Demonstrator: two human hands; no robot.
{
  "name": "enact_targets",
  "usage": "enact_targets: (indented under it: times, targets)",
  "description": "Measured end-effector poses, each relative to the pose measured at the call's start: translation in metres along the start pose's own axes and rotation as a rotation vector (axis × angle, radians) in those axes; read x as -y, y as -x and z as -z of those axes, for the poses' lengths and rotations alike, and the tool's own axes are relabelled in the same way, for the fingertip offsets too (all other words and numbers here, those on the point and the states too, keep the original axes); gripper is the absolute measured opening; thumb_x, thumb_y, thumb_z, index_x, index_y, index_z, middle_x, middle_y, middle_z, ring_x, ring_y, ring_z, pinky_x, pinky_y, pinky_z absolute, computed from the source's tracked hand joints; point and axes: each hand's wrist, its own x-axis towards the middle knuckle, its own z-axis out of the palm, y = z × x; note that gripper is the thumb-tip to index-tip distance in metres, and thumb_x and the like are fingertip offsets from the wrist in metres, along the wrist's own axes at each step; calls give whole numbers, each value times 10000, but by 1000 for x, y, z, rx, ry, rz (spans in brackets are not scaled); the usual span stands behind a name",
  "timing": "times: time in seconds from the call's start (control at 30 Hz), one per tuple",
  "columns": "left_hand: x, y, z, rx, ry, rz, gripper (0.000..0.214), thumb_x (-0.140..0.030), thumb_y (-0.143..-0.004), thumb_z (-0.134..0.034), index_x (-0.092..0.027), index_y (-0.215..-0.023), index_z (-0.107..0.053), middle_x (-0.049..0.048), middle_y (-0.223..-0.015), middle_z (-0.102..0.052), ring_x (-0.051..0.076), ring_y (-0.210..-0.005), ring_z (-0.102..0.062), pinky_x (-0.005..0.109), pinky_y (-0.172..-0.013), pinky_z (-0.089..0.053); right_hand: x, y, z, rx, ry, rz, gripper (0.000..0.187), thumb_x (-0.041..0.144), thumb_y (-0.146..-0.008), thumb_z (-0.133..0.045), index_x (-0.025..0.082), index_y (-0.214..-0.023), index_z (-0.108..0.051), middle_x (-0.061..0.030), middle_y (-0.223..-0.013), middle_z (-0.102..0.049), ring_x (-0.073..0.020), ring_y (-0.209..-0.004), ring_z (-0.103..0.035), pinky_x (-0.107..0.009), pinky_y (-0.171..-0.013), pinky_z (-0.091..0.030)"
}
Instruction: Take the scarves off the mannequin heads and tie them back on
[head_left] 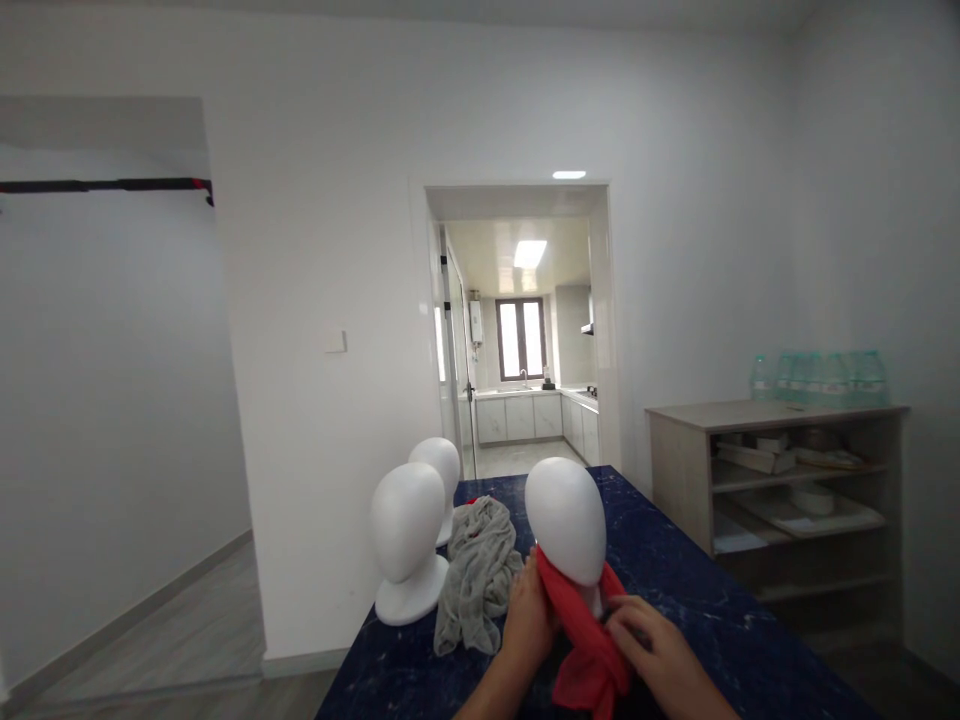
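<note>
A white foam mannequin head stands on the dark blue marbled table, with a red scarf wrapped round its neck and hanging down in front. My left hand grips the scarf at the head's left side, fingers closed on the cloth. On the right side of the neck, my right hand pinches the scarf's other part. Both hands touch the red cloth just below the head.
Two more white foam heads stand at the table's left, beside a crumpled grey cloth. A wooden shelf unit with water bottles stands at the right wall. A doorway opens to a kitchen behind.
</note>
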Motion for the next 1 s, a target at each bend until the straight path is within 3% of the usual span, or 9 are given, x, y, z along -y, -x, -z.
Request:
enact_targets:
  times: [0.13, 0.27, 0.33, 0.43, 0.57, 0.7, 0.83, 0.93, 1.0]
  targets:
    - [-4, 18, 16, -27, -176, 104, 915, -239, -803, -627, -6, -1627, -303, 248, -1720, -346, 312, -1612, -327, 400, -1332, -254, -45, -21, 8, -140, -108, -311, 507, 645, -866, -553, 196, -1041, -710, -131, -1023, -787, -274, -837, -753, -361, -680, -574]
    - [-33, 48, 42, -108, -290, -40, 706, -77, -826, -497, -156, -1528, -494, 139, -1619, -515, 301, -1522, -429, 470, -1302, -279, -74, -47, -3, -150, -128, -507, 549, 631, -772, -634, 189, -1096, -658, -95, -880, -781, -215, -550, -684, -288, -427, -415]
    - [-50, 56, 49, 15, -260, -248, 583, -79, -885, -458, -245, -1427, -591, 82, -1522, -604, 272, -1413, -525, 441, -1262, -334, -76, -59, -10, -199, -131, -504, 426, 524, -694, -745, 200, -963, -679, -53, -731, -752, -210, -538, -669, -283, -460, -425]
    - [-66, 54, 46, 284, -168, -451, 570, -265, -889, -663, -302, -1451, -571, 56, -1493, -637, 281, -1349, -579, 406, -1220, -393, -70, -73, -17, -279, -238, -477, 273, 272, -542, -818, 205, -763, -673, -48, -681, -745, -231, -668, -715, -284, -585, -499]
    - [-59, 39, 31, 420, -215, -367, 783, -515, -705, -880, -250, -1397, -627, 109, -1320, -740, 350, -1191, -682, 422, -1063, -518, -66, -86, -16, -307, -383, -495, 225, 233, -630, -677, 202, -853, -672, -48, -730, -757, -212, -649, -718, -288, -589, -530]
    - [-39, 30, 30, 445, -283, -361, 472, -582, -785, -809, -222, -1089, -778, 111, -1120, -802, 353, -1101, -721, 423, -1010, -523, -71, -104, 13, -401, -421, -521, 186, 237, -707, -557, 225, -888, -596, 34, -572, -599, -151, -475, -586, -238, -470, -418]
    - [-32, 32, 50, 401, -322, -320, 532, -654, -737, -826, -217, -1038, -804, 127, -1076, -800, 358, -1090, -711, 443, -1041, -501, -77, -120, 53, -405, -330, -462, 121, 286, -746, -531, 224, -819, -605, 44, -567, -566, -137, -451, -506, -243, -460, -347]
    - [-33, 39, 69, 300, -272, -295, 505, -682, -742, -805, -269, -1032, -795, 84, -1095, -784, 332, -1110, -687, 436, -1067, -477, -77, -118, 64, -310, -225, -345, 214, 289, -669, -642, 196, -850, -709, -32, -775, -736, -221, -746, -695, -311, -688, -530]
    - [-33, 42, 77, 206, -199, -222, 423, -653, -858, -692, -295, -1072, -766, 60, -1158, -758, 295, -1118, -684, 400, -1038, -489, -72, -111, 57, -271, -61, -209, 385, 277, -613, -710, 176, -979, -769, -99, -1031, -789, -299, -1029, -725, -385, -946, -548]
